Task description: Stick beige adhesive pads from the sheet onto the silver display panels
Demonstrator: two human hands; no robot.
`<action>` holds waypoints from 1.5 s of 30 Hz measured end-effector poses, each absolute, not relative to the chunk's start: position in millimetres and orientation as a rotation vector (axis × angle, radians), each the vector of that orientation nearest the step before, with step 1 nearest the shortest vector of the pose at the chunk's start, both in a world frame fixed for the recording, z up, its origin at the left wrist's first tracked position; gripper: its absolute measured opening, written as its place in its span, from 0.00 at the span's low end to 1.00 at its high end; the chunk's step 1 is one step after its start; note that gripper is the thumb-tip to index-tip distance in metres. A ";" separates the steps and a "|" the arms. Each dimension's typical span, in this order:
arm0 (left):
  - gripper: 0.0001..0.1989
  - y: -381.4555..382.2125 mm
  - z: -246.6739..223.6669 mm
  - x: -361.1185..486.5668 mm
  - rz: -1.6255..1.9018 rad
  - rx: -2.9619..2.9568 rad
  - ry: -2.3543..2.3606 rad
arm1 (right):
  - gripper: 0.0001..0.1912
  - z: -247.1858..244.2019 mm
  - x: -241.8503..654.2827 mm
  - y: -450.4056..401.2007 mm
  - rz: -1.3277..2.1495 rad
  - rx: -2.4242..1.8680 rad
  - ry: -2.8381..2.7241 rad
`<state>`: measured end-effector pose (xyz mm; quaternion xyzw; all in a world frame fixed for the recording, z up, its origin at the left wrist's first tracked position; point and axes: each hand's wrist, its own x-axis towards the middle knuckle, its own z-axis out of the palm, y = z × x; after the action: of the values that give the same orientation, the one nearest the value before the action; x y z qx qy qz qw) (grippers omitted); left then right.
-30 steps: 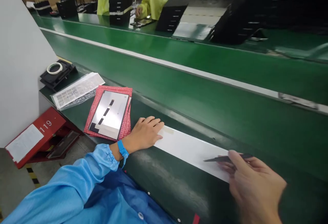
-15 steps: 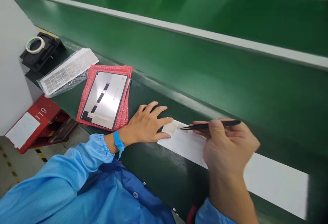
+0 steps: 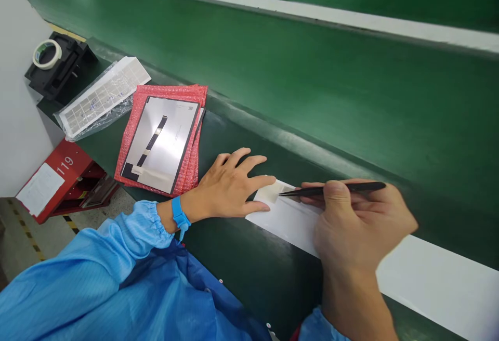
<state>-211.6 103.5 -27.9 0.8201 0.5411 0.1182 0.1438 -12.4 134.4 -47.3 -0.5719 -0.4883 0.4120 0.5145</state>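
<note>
A long white backing sheet (image 3: 440, 284) lies on the dark green bench. Pale, thin sticker pieces (image 3: 272, 193) show at its left end. My left hand (image 3: 234, 185) rests there with fingers spread, its thumb and index finger touching the sheet around the pale pieces. In my right hand (image 3: 358, 221) I hold black tweezers (image 3: 351, 188), their tips pointing left and meeting the sheet at the edge of a pale piece. Part of the sheet's middle is hidden under my right hand.
Left of my hands, a flat display panel (image 3: 177, 138) with a dark ribbon cable lies on pink bubble-wrap bags (image 3: 132, 117). Farther left are bagged label sheets (image 3: 105, 99) and a tape roll (image 3: 47, 54) on a black fixture (image 3: 62, 78). A red bin (image 3: 74, 167) marked 119 stands below.
The view has shifted slightly. The tweezer tips stay near the pale pieces, and my right hand has moved a little to the right. My left hand keeps its place on the sheet's end.
</note>
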 end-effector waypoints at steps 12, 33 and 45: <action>0.26 102.6 -28.1 -211.6 0.355 2.351 1.563 | 0.30 -45.9 -11.1 135.2 1.031 -1.409 -1.153; 0.25 102.5 -25.5 -210.5 0.329 2.339 1.550 | 0.32 -45.2 -12.4 137.2 1.053 -1.445 -1.141; 0.26 101.6 -27.5 -210.9 0.363 2.339 1.551 | 0.35 -39.9 -21.4 136.9 1.077 -1.493 -1.124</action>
<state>-210.9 101.6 -27.5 0.8165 0.5415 0.1267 0.1555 -21.4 136.9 -39.9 -0.6098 -0.4593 0.4402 0.4727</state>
